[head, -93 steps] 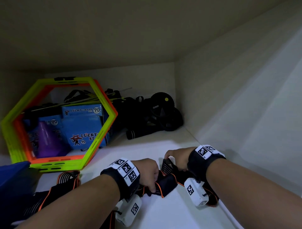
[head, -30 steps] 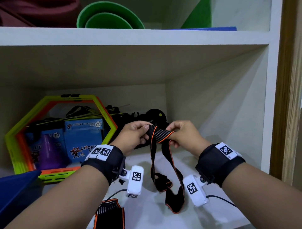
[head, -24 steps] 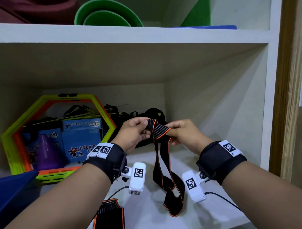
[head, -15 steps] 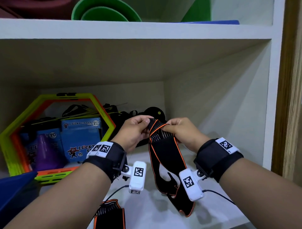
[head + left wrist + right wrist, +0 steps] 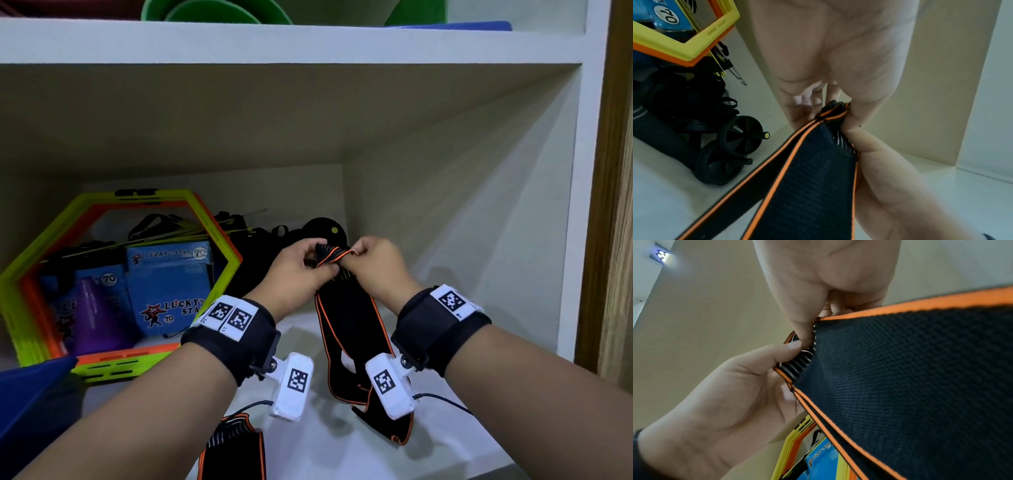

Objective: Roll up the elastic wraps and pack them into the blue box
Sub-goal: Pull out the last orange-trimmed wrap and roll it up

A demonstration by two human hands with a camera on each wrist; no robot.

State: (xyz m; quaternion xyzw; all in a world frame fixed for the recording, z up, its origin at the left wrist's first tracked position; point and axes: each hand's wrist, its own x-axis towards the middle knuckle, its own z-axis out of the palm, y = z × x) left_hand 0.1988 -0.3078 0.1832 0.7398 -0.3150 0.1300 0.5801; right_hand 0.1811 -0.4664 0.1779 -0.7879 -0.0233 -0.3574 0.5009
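Observation:
A black elastic wrap point(image 5: 349, 325) with orange edges hangs from both hands down to the white shelf point(image 5: 318, 455). My left hand point(image 5: 315, 265) and right hand point(image 5: 356, 260) pinch its striped top end, which is curled over into a small fold. The left wrist view shows that curled end point(image 5: 835, 110) between the fingertips. In the right wrist view, the left hand's thumb point(image 5: 781, 353) presses the striped end point(image 5: 797, 366). A second wrap point(image 5: 236, 445) lies on the shelf below my left forearm. The blue box point(image 5: 30, 394) shows only a corner at lower left.
Yellow-green and orange hexagon rings point(image 5: 219, 274) lean at the back left around blue Lucky Star boxes point(image 5: 171, 284) and a purple cone point(image 5: 92, 315). Black exercise wheels point(image 5: 740, 133) sit at the back. The shelf's side wall point(image 5: 479, 222) stands close on the right, with a shelf board point(image 5: 291, 41) above.
Both hands lifted the wrap off the shelf. Over the last second they drew closer together, the top end curled over, and the hanging part untwisted to lie flat.

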